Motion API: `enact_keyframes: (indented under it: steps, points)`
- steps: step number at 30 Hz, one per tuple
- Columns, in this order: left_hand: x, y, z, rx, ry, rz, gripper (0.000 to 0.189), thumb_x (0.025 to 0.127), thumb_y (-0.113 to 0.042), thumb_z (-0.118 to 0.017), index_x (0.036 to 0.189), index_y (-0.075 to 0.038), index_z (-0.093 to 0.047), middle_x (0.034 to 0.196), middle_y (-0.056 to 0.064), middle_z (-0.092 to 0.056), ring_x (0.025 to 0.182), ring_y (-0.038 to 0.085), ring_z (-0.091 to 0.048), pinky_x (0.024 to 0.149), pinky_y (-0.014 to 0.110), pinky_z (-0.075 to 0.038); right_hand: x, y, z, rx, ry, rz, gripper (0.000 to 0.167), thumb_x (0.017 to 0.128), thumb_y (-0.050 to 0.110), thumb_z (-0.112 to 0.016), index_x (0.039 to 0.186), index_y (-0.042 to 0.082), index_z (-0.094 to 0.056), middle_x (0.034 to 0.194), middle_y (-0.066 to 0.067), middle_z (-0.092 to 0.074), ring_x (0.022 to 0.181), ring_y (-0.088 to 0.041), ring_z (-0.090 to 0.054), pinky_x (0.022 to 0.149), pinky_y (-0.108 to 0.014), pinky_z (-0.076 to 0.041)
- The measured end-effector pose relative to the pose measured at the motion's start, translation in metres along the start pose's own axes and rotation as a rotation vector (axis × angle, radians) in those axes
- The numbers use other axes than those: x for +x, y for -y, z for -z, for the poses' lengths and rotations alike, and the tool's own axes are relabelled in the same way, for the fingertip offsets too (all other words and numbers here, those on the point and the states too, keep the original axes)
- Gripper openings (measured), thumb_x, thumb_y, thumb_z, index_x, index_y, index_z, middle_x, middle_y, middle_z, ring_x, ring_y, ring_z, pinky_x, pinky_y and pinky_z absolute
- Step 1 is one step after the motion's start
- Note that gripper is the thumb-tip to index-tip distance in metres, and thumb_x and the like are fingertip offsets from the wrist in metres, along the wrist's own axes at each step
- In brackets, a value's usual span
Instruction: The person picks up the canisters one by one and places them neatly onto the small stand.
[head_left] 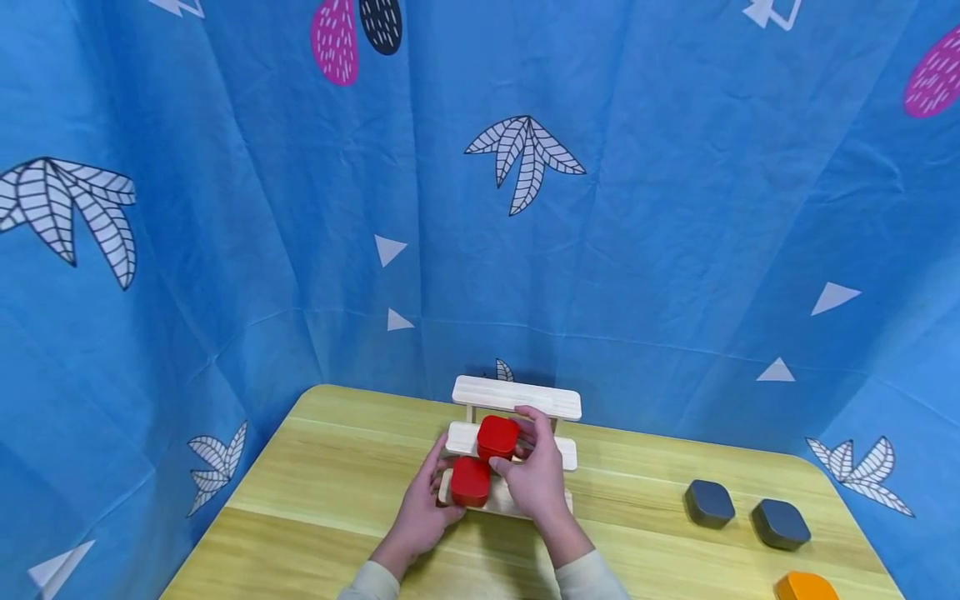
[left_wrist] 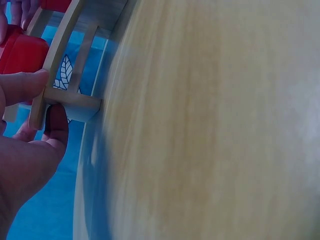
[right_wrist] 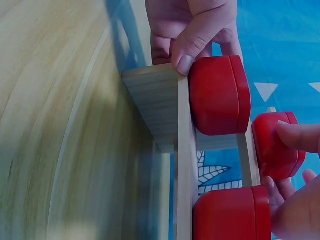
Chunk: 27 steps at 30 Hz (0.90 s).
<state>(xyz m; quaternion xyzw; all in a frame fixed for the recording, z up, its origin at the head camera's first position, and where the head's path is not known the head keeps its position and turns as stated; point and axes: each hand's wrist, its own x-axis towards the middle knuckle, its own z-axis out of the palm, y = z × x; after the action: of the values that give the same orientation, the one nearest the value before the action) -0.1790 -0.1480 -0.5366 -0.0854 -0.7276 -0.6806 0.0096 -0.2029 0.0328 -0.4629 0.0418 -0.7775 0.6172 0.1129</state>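
Note:
A small wooden three-tier shelf (head_left: 517, 397) stands at the back of the table. My left hand (head_left: 424, 515) grips its left end, the thumb (right_wrist: 186, 62) on the front edge of the bottom tier and fingers behind. Close to that thumb, a red rounded box (head_left: 470, 482) sits on the bottom tier. My right hand (head_left: 537, 477) pinches a second red box (head_left: 498, 436) at the middle tier, between thumb and fingers. A third red box (right_wrist: 227, 215) shows on the bottom tier in the right wrist view; my right hand hides it in the head view.
Two dark grey boxes (head_left: 710, 503) and an orange box (head_left: 806, 586) lie on the wooden table (head_left: 637, 517) at the right. A blue patterned curtain (head_left: 517, 275) hangs right behind the shelf and along both sides.

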Motion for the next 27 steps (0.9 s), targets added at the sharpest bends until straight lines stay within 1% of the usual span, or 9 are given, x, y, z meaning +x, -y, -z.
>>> enact_keyframes:
  steps: [3, 5, 12, 14, 19, 25, 27]
  points:
    - [-0.001, -0.002, -0.001, -0.012, 0.005, -0.002, 0.116, 0.072, 0.029, -0.065, 0.161, -0.03, -0.02, 0.14, 0.015, -0.047, 0.126, 0.035, -0.049, 0.094, 0.033, -0.05, 0.001, 0.0, -0.002, 0.006, 0.006, 0.017, 0.08, 0.068, -0.015, -0.082, 0.134, 0.017, -0.05, 0.127, -0.009, -0.061, 0.113, -0.03, -0.059, 0.091, -0.044, -0.052]
    - [-0.001, -0.002, -0.001, -0.005, 0.005, 0.002, 0.116, 0.072, 0.029, -0.065, 0.16, -0.031, -0.02, 0.141, 0.015, -0.047, 0.127, 0.035, -0.049, 0.095, 0.034, -0.05, 0.002, 0.0, -0.003, 0.006, 0.01, 0.022, 0.079, 0.069, -0.014, -0.082, 0.135, 0.017, -0.05, 0.128, -0.01, -0.061, 0.113, -0.03, -0.059, 0.091, -0.045, -0.052]
    - [0.001, -0.002, 0.0, 0.026, 0.0, 0.018, 0.113, 0.074, 0.026, -0.068, 0.161, -0.026, -0.018, 0.142, 0.013, -0.047, 0.128, 0.036, -0.049, 0.099, 0.042, -0.048, 0.003, 0.002, -0.006, 0.014, 0.029, -0.005, 0.08, 0.07, -0.011, -0.083, 0.135, 0.021, -0.05, 0.133, -0.008, -0.06, 0.116, -0.027, -0.059, 0.093, -0.043, -0.051]
    - [0.002, -0.001, 0.0, 0.029, -0.002, 0.026, 0.113, 0.074, 0.025, -0.069, 0.162, -0.026, -0.017, 0.142, 0.013, -0.047, 0.127, 0.036, -0.049, 0.099, 0.042, -0.048, 0.004, 0.002, -0.007, 0.014, 0.037, -0.004, 0.08, 0.071, -0.01, -0.082, 0.136, 0.021, -0.049, 0.133, -0.008, -0.06, 0.117, -0.028, -0.058, 0.094, -0.044, -0.051]
    - [0.002, 0.0, 0.001, 0.034, -0.007, 0.036, 0.115, 0.074, 0.023, -0.07, 0.161, -0.029, -0.018, 0.141, 0.011, -0.048, 0.127, 0.035, -0.049, 0.097, 0.041, -0.05, 0.005, 0.003, -0.009, 0.019, 0.049, 0.002, 0.078, 0.072, -0.01, -0.082, 0.136, 0.02, -0.049, 0.133, -0.007, -0.06, 0.117, -0.028, -0.059, 0.095, -0.045, -0.05]
    - [0.002, 0.001, 0.0, 0.032, -0.005, 0.024, 0.115, 0.073, 0.024, -0.07, 0.161, -0.031, -0.019, 0.141, 0.012, -0.048, 0.126, 0.036, -0.05, 0.095, 0.039, -0.051, 0.006, 0.003, -0.011, 0.02, 0.052, -0.002, 0.078, 0.072, -0.01, -0.082, 0.136, 0.021, -0.049, 0.133, -0.006, -0.06, 0.116, -0.027, -0.059, 0.095, -0.044, -0.05]
    - [0.002, 0.001, 0.0, 0.026, -0.003, 0.021, 0.114, 0.073, 0.024, -0.07, 0.161, -0.03, -0.02, 0.141, 0.012, -0.048, 0.126, 0.036, -0.05, 0.094, 0.039, -0.051, 0.006, 0.002, -0.013, 0.022, 0.055, 0.007, 0.077, 0.072, -0.01, -0.082, 0.136, 0.02, -0.049, 0.133, -0.007, -0.061, 0.116, -0.028, -0.059, 0.095, -0.045, -0.05]
